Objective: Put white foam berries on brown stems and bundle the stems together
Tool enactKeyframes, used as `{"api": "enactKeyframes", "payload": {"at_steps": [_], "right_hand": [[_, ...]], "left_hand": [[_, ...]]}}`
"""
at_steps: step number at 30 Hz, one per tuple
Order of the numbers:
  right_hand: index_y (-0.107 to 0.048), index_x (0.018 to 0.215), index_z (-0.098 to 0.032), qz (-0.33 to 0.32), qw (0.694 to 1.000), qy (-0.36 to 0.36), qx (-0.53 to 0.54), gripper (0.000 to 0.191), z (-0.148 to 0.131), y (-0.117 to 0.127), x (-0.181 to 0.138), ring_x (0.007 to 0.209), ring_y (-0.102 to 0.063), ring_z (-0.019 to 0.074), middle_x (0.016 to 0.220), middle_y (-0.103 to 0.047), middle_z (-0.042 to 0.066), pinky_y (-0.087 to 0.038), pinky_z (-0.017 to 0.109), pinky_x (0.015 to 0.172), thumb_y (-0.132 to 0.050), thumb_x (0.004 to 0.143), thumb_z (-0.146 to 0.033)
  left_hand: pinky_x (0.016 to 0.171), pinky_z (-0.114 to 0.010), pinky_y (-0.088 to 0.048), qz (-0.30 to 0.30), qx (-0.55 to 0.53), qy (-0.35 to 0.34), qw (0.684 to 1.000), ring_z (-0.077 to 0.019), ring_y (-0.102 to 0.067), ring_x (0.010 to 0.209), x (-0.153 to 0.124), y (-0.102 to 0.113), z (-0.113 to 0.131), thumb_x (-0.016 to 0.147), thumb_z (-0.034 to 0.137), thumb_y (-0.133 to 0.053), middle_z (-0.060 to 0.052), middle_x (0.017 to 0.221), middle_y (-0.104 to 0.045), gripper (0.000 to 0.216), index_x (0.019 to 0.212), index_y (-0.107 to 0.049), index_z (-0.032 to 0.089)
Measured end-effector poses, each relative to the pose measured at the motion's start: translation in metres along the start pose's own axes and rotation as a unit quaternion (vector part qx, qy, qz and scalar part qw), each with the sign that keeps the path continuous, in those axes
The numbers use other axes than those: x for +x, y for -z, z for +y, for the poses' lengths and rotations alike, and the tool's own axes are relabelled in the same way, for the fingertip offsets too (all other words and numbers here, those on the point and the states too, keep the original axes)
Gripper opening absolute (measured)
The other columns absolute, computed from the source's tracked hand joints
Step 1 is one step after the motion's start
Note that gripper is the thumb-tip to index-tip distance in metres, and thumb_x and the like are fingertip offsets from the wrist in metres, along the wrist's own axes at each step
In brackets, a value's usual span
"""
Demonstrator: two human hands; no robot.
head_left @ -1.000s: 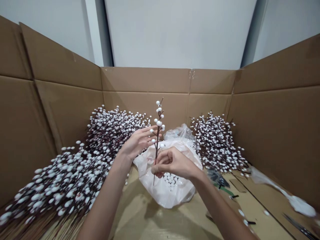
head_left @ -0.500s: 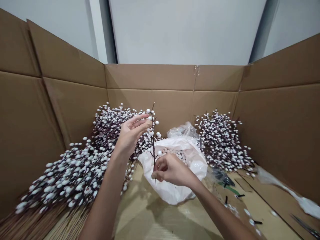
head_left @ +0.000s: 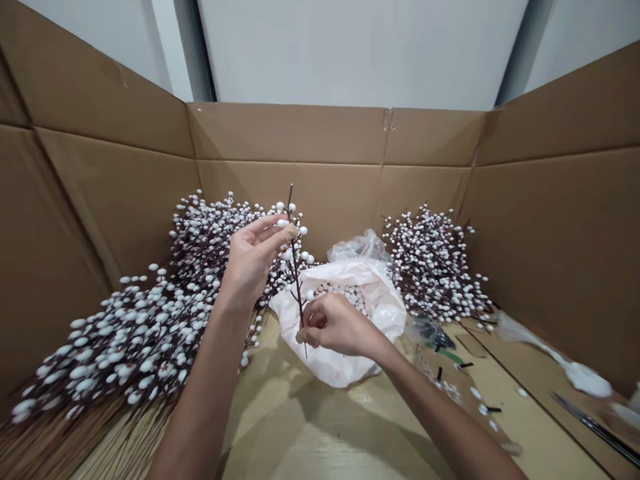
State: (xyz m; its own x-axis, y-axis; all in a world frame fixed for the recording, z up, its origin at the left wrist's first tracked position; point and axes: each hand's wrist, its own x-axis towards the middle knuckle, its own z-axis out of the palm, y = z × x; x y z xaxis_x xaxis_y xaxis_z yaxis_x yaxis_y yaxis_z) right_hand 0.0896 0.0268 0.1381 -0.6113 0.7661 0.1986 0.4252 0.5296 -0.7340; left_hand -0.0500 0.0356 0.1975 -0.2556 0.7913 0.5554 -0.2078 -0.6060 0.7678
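Observation:
A dark artificial berry stem (head_left: 297, 277) with several white berries stands nearly upright between my hands, its top leaning a little left. My left hand (head_left: 257, 250) pinches it near the upper berries, thumb and fingers closed round it. Lower down, my right hand (head_left: 333, 325) grips the stem close to its bottom end, fingers curled. A white berry (head_left: 310, 294) shows on a short twig just above the right fingers. Behind the right hand lies an open white plastic bag (head_left: 295, 333) with many loose white berries (head_left: 353, 293) inside.
Large bundles of white-berry stems (head_left: 135, 333) lie at left, and another bundle (head_left: 435, 267) stands at back right. Cardboard walls (head_left: 290, 133) enclose three sides. At right are scissors (head_left: 595, 423), a small dark bag (head_left: 434, 331), a white plastic strip (head_left: 540, 343) and black scraps (head_left: 493, 409).
The view has shifted, so everything sits slightly higher and further left. Both hands keep their hold on the stem, whose top now tilts more to the left.

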Motion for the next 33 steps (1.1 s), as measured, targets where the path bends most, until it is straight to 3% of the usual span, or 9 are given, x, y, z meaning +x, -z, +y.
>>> {"api": "enactKeyframes", "payload": {"at_steps": [3, 6, 8, 12, 16, 25, 33], "right_hand": [[-0.055, 0.054, -0.013, -0.025, 1.0, 0.008, 0.015, 0.016, 0.003, 0.005, 0.0, 0.047, -0.05, 0.0076, 0.05, -0.056, -0.001, -0.033, 0.018, 0.043, -0.061, 0.069, -0.009], [-0.062, 0.07, -0.012, -0.096, 0.994, 0.017, 0.057, 0.007, 0.01, 0.021, 0.001, 0.051, -0.055, 0.0093, 0.056, -0.061, 0.001, -0.04, 0.02, 0.048, -0.063, 0.072, -0.018], [-0.064, 0.085, -0.011, -0.125, 0.989, 0.006, 0.085, 0.017, 0.019, 0.036, 0.003, 0.057, -0.059, 0.0108, 0.065, -0.064, 0.003, -0.045, 0.022, 0.053, -0.063, 0.074, -0.023], [-0.064, 0.093, -0.01, -0.036, 0.996, -0.059, 0.052, 0.02, 0.05, 0.052, 0.015, 0.064, -0.062, 0.0116, 0.073, -0.066, 0.006, -0.049, 0.023, 0.06, -0.052, 0.077, -0.013], [-0.068, 0.083, -0.011, 0.001, 0.991, -0.108, -0.076, 0.026, 0.082, 0.036, 0.035, 0.055, -0.057, 0.011, 0.065, -0.064, 0.003, -0.043, 0.021, 0.051, -0.051, 0.066, 0.0], [-0.063, 0.063, -0.011, 0.029, 0.988, -0.092, -0.122, 0.011, 0.104, -0.006, 0.063, 0.054, -0.046, 0.0096, 0.056, -0.053, -0.002, -0.033, 0.019, 0.049, -0.059, 0.058, -0.002], [-0.06, 0.068, -0.011, 0.053, 0.991, -0.069, -0.101, 0.011, 0.123, -0.002, 0.062, 0.058, -0.05, 0.0102, 0.063, -0.057, 0.0, -0.034, 0.018, 0.05, -0.055, 0.062, -0.004]], "left_hand": [[0.057, -0.022, -0.047, -0.006, 0.008, -0.001, 1.0, -0.0142, -0.064, 0.07, 0.001, -0.001, -0.002, 0.051, 0.015, -0.078, -0.002, 0.072, -0.068, 0.028, 0.078, -0.068, 0.017], [0.056, -0.022, -0.047, -0.004, 0.017, -0.02, 1.0, -0.0155, -0.064, 0.071, 0.002, 0.0, -0.003, 0.053, 0.015, -0.076, -0.001, 0.069, -0.066, 0.026, 0.078, -0.067, 0.017], [0.055, -0.022, -0.046, -0.01, 0.023, -0.028, 0.999, -0.0159, -0.065, 0.073, 0.003, 0.001, -0.004, 0.056, 0.015, -0.075, -0.002, 0.07, -0.067, 0.027, 0.081, -0.067, 0.017], [0.059, -0.025, -0.049, -0.029, 0.045, -0.019, 0.998, -0.0191, -0.065, 0.078, 0.001, 0.001, -0.001, 0.059, 0.016, -0.074, -0.004, 0.074, -0.069, 0.031, 0.089, -0.066, 0.017], [0.062, -0.026, -0.05, -0.044, 0.061, 0.003, 0.997, -0.0189, -0.066, 0.075, -0.005, -0.004, 0.004, 0.057, 0.015, -0.073, -0.003, 0.071, -0.067, 0.032, 0.088, -0.066, 0.016], [0.058, -0.023, -0.048, -0.073, 0.039, 0.022, 0.996, -0.0156, -0.065, 0.069, -0.012, -0.012, 0.006, 0.056, 0.014, -0.074, -0.002, 0.068, -0.066, 0.031, 0.086, -0.065, 0.016], [0.059, -0.024, -0.049, -0.08, 0.031, 0.04, 0.996, -0.0186, -0.066, 0.074, -0.013, -0.014, 0.005, 0.054, 0.014, -0.074, -0.003, 0.069, -0.067, 0.033, 0.086, -0.065, 0.017]]}}
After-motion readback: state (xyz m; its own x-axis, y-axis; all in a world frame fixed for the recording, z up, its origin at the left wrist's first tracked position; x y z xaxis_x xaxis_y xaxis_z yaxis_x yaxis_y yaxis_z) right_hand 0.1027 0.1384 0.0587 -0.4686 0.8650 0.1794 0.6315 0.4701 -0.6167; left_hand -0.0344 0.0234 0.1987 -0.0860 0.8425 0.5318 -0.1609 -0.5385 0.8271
